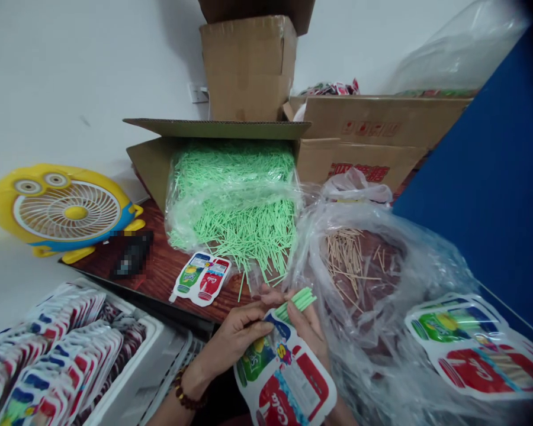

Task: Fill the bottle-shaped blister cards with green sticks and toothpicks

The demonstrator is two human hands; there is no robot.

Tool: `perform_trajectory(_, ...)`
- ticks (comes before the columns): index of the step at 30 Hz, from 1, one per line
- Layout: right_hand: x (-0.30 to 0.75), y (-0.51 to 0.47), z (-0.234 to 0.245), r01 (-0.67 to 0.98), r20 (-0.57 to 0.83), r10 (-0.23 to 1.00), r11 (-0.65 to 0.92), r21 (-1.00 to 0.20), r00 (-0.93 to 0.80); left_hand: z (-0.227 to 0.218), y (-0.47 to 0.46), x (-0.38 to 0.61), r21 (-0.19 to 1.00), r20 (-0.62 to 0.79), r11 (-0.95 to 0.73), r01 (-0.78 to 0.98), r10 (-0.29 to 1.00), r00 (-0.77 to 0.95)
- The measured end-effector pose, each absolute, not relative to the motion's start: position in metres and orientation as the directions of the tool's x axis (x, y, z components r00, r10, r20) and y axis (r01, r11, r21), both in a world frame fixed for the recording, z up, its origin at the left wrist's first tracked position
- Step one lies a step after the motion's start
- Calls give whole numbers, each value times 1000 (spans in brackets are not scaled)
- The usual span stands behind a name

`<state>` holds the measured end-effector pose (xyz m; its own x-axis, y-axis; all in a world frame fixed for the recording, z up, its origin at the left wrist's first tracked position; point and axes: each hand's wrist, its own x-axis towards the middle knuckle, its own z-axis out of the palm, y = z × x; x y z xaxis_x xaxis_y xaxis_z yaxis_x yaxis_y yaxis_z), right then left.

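Observation:
My left hand (242,328), with a beaded bracelet on its wrist, pinches the top edge of a printed plastic pouch (299,378) marked Cola. My right hand (308,325) is closed around a small bundle of thin green sticks (302,299) at the pouch's upper end. The bundle's outer ends stick out past my fingers; I cannot tell how far the rest reaches into the pouch. Behind my hands, a heap of loose green sticks (249,222) spills from a clear plastic bag in an open cardboard box (153,165). A similar pouch (201,278) lies flat on the wooden table (160,251).
On the right, a clear plastic bag (426,248) holds tan sticks (346,254), with more printed pouches (475,346) beside it. A white crate (137,361) full of pouches stands lower left. A yellow fan (73,210), stacked boxes (249,65) and a blue panel (484,195) surround the table.

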<state>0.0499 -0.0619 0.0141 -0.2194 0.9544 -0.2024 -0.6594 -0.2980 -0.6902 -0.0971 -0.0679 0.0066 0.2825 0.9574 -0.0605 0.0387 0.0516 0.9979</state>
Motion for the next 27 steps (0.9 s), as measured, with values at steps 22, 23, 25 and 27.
perform_trajectory(22,106,-14,48,40,64,820,105,-994,-569,0,-41,-96,929,-105,184,-322,963,246)
perform_trajectory(23,109,-14,48,54,78,807,135,-989,-586,1,-40,-95,933,-89,165,-319,967,240)
perform_trajectory(25,113,-14,46,65,107,788,183,-981,-606,2,-40,-93,944,-61,132,-302,971,233)
perform_trajectory(27,115,-13,43,74,111,774,200,-977,-623,2,-38,-91,956,-45,112,-273,969,242)
